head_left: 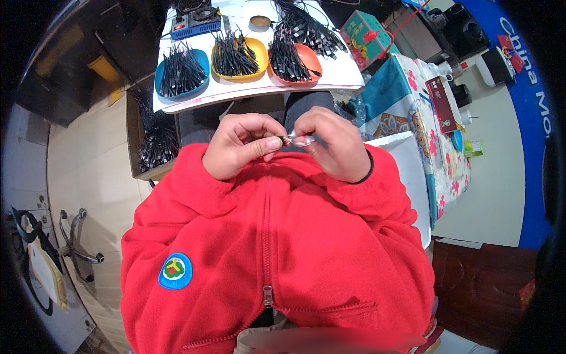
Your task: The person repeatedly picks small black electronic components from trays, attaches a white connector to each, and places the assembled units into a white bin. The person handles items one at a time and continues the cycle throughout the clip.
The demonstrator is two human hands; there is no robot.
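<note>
My left hand (pixel 244 144) and my right hand (pixel 333 144) meet in front of my body, just short of the white table. Between the thumb and fingers of the left is the end of a black cable (pixel 283 141), with thin bare or coloured wires at its tip. My right hand pinches a small whitish piece (pixel 303 140) against those wires; its kind is too small to make out. Beyond them, bundles of black cables lie in a blue tray (pixel 204 62), a yellow tray (pixel 260 53) and an orange tray (pixel 309 57).
A blue soldering station or similar device (pixel 196 28) and a small round tin (pixel 259 23) stand farther back on the white table (pixel 253 89). Loose cables (pixel 309 29) pile up at its far right. At left a cardboard box (pixel 141 168) holds more cables. A flowered cloth (pixel 433 153) covers the right-hand table.
</note>
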